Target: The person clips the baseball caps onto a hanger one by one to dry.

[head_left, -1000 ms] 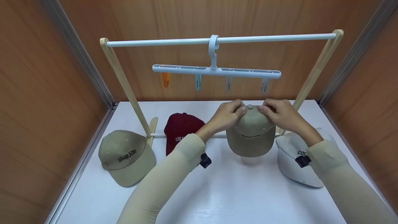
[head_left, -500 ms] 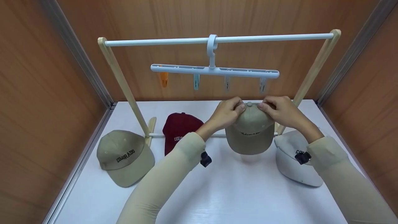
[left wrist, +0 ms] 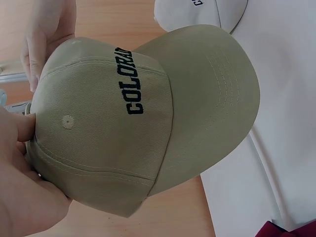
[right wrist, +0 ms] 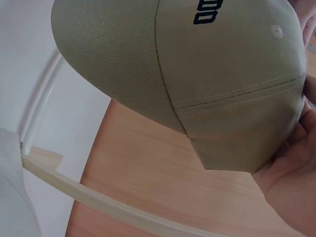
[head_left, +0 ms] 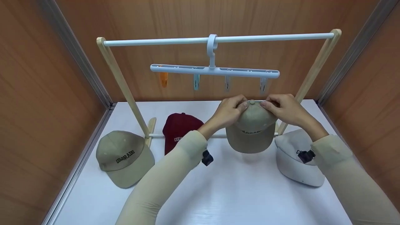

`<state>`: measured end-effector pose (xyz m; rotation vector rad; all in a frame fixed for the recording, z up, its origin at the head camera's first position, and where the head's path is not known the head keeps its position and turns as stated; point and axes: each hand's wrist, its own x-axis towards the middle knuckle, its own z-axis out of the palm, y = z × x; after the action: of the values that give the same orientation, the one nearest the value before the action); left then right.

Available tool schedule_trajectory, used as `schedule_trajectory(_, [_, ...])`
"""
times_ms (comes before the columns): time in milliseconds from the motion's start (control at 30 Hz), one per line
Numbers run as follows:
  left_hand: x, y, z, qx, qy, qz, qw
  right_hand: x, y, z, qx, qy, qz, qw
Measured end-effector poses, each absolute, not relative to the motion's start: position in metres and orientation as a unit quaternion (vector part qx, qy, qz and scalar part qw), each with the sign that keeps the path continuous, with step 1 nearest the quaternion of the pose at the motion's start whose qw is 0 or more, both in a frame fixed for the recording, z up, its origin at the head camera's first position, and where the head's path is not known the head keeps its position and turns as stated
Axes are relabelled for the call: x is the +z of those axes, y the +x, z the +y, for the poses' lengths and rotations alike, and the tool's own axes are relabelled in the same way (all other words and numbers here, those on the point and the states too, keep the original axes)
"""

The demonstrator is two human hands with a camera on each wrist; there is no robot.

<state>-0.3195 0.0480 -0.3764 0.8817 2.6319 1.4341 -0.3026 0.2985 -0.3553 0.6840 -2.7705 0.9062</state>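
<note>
An olive-beige cap with dark COLORADO lettering hangs brim-down between my two hands. My left hand pinches the crown on its left side near the top button. On the other side of the button my right hand pinches the crown in the same way. In the left wrist view the cap is held above the table, its brim pointing away from the fingers. Just above the hands hangs a pale blue hanger with several clips, among them a grey clip at the right and an orange clip at the left.
A white rod on wooden posts carries the hanger. On the white table lie a beige cap at the left, a dark red cap behind my left forearm, and a pale grey cap under my right wrist.
Both hands have raised the olive-beige cap slightly toward the hanger's clips. The whole scene has shifted a little to the left in the head view.
</note>
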Motion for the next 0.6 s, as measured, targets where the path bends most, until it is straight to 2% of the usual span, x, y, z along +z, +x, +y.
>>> schedule_trajectory(600, [-0.374, -0.327, 0.052, 0.483, 0.288, 0.827, 0.035, -0.344, -0.306, 0.306, 0.296, 0.218, -0.928, 0.060])
